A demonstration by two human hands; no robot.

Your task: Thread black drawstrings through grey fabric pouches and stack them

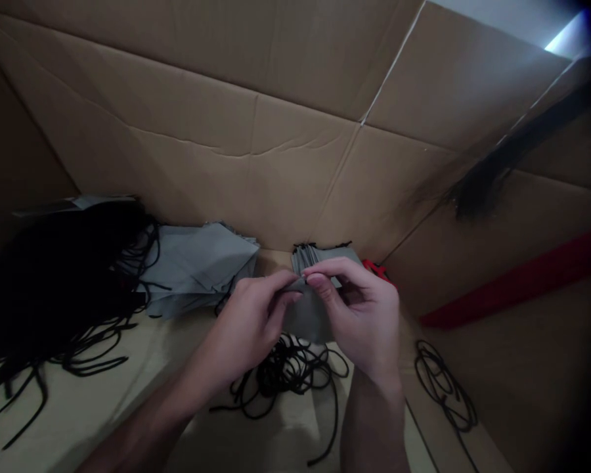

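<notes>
My left hand (253,318) is closed, thumb against fingers, on the upper edge of a small grey fabric piece (308,318) that hangs between my hands. At that same edge, my right hand (367,315) pinches thumb and forefinger together. A tiny pale speck and a dark bit show at its fingertips, too small to name. Loose black cords (295,368) lie tangled on the surface below both hands. Just behind my hands stands a stack of grey fabric pieces (335,253) with black cord ends along its top.
More grey pieces (201,259) lie piled at left, beside a big heap of black cords (59,282). A coiled black cord (443,387) lies at right. Tall cardboard walls (201,131) close off the back and side. A red strip (522,282) crosses the right wall.
</notes>
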